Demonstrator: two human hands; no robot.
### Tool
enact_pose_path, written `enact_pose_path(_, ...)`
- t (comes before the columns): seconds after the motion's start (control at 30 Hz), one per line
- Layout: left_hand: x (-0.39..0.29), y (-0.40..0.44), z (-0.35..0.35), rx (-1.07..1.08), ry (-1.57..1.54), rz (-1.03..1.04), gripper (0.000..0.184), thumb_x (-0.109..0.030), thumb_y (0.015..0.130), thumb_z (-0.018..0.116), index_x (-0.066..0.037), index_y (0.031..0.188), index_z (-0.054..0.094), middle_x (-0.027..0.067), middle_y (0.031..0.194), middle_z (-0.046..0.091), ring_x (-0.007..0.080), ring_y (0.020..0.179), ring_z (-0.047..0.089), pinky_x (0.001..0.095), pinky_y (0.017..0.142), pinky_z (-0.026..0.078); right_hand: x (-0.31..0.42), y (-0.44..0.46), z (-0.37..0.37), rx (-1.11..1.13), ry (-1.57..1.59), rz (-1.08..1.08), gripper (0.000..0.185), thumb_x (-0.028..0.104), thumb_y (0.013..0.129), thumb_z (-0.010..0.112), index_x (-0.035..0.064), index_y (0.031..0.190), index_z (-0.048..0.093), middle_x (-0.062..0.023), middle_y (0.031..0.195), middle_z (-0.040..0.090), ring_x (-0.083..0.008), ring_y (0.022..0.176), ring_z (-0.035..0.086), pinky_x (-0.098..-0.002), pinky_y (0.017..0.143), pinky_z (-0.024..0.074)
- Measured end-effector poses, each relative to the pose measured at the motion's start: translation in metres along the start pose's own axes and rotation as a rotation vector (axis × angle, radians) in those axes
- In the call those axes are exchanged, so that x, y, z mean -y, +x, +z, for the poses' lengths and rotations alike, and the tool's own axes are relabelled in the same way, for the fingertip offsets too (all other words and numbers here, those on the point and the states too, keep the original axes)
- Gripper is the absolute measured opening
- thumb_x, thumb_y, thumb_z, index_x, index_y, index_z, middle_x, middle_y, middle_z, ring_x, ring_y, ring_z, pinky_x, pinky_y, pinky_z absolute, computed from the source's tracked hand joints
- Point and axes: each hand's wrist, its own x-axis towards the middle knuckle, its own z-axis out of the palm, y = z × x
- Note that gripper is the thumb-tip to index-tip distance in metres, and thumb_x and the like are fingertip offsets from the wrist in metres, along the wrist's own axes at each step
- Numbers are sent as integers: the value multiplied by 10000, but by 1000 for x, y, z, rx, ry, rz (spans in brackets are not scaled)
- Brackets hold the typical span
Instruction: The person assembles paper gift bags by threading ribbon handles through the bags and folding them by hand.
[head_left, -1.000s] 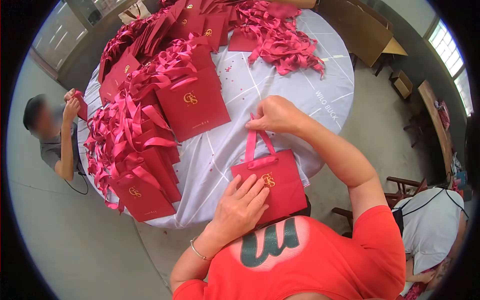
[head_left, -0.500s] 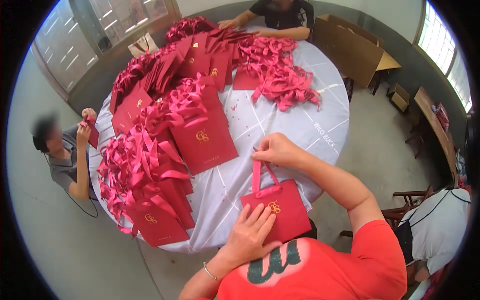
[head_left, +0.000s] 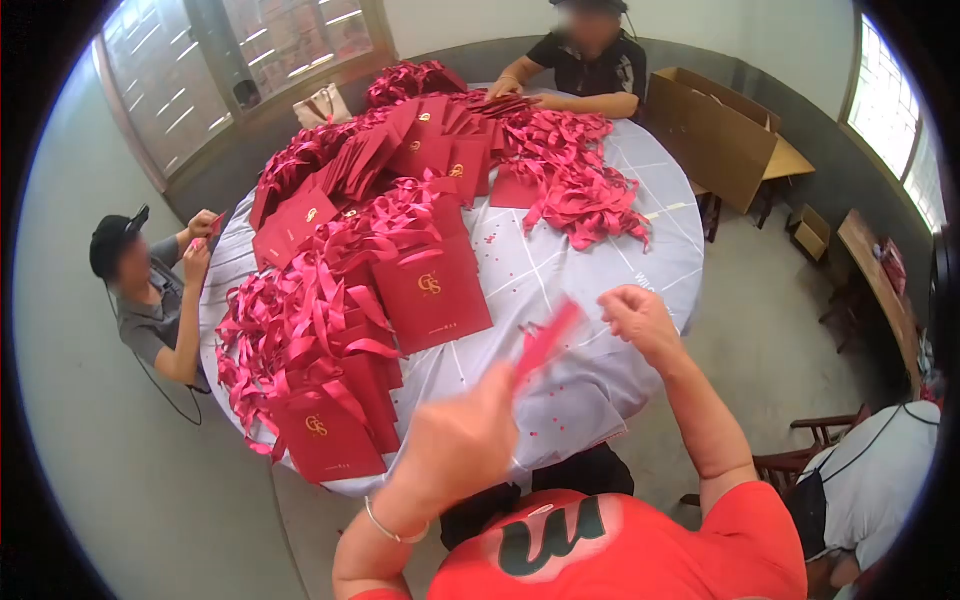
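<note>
My left hand (head_left: pixel 462 438), blurred by motion, is closed on a small red bag (head_left: pixel 546 346), which is tilted and seen nearly edge-on above the near part of the table. To the right of the bag, my right hand (head_left: pixel 637 322) is raised with its fingers curled; whether anything small is between them is hidden. Left of my hands, a stack of red bags (head_left: pixel 432 300) with gold lettering lies on the white tablecloth (head_left: pixel 575 400). Another row of red bags (head_left: pixel 330 433) with pink ribbon handles stands at the table's left edge.
Piles of red bags (head_left: pixel 300 225) and pink ribbons (head_left: pixel 590 205) cover the far part. One person (head_left: pixel 160 290) sits at left, another (head_left: pixel 590 65) at the far side, and a third (head_left: pixel 875 480) at right. A cardboard box (head_left: pixel 710 140) stands behind the table.
My left hand has lifted the bag off the near table and turned it edge-on. My right hand has let go of its ribbon handle and moved right. The view has tilted up.
</note>
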Motion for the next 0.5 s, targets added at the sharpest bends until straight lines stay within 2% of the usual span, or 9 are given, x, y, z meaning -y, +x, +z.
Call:
enact_pose_path(0.03, 12, 7, -3, -153, -6, -29, 329, -58, 882, 540, 91, 1173, 577, 147, 730, 643, 286, 524, 619, 374, 437, 469, -7, 3, -7, 17, 42, 20, 356, 341, 962, 621, 9, 1081, 664, -60, 897, 694, -111, 723, 629, -241, 598, 477)
enact_pose_path(0.07, 16, 11, 0, -311, -173, -277, 282, -61, 938, 500, 76, 1173, 572, 147, 699, 646, 291, 551, 630, 358, 478, 475, -6, -2, -4, 29, 40, 12, 356, 341, 962, 621, 9, 1081, 664, -60, 897, 694, -111, 723, 629, -241, 598, 477)
enact_pose_path(0.13, 23, 21, 9, -486, -708, -392, 278, -111, 1031, 420, 93, 1183, 531, 146, 905, 692, 185, 734, 683, 338, 649, 567, 0, -17, 4, 211, 233, -51, 423, 386, 998, 563, -7, 1134, 641, -90, 972, 700, -138, 792, 665, -248, 648, 509)
enact_pose_path(0.17, 22, 17, 23, -473, -838, -504, 295, -118, 1052, 372, 74, 1221, 518, 149, 1104, 667, 214, 931, 681, 344, 834, 574, 7, -25, 13, 314, 264, -64, 467, 410, 1017, 521, -18, 1181, 611, -109, 1042, 693, -161, 857, 685, -262, 688, 534)
enact_pose_path(0.27, -6, 7, 73, -337, -1413, -635, 322, -164, 1059, 380, 20, 1306, 475, 143, 1255, 600, 228, 1117, 618, 415, 957, 534, 27, -43, 40, 455, 425, 60, 439, 368, 1010, 549, -15, 1222, 580, -107, 1070, 689, -167, 924, 679, -283, 741, 544)
enact_pose_path(0.33, -33, -2, 94, -303, -1691, -784, 332, -166, 1060, 381, 14, 1326, 468, 136, 1258, 601, 237, 1142, 612, 424, 958, 534, 34, -45, 50, 339, 208, -11, 364, 249, 989, 587, -25, 1227, 572, -93, 1059, 686, -153, 953, 668, -287, 788, 556)
enact_pose_path(0.4, -26, -18, 91, -131, -1726, -782, 337, -164, 1058, 396, 9, 1338, 473, 155, 1276, 594, 247, 1135, 624, 402, 932, 545, 14, -35, 51, 349, 331, -85, 317, 190, 967, 623, -16, 1206, 594, -71, 1056, 685, -125, 934, 661, -275, 777, 554)
enact_pose_path(0.47, -16, -25, 66, 436, -1642, -823, 346, -173, 1040, 457, 18, 1327, 485, 152, 1267, 606, 208, 1093, 638, 340, 870, 558, 12, -32, 47, 421, 553, 74, 284, 171, 965, 632, -15, 1179, 613, -67, 1033, 692, -104, 836, 660, -251, 671, 545)
enact_pose_path(0.5, -16, -26, 54, 439, -1644, -828, 346, -173, 1040, 457, 18, 1327, 485, 152, 1267, 606, 208, 1093, 638, 340, 870, 558, 10, -32, 42, 419, 553, 79, 284, 171, 965, 632, -15, 1179, 613, -67, 1033, 692, -104, 836, 660, -251, 671, 545)
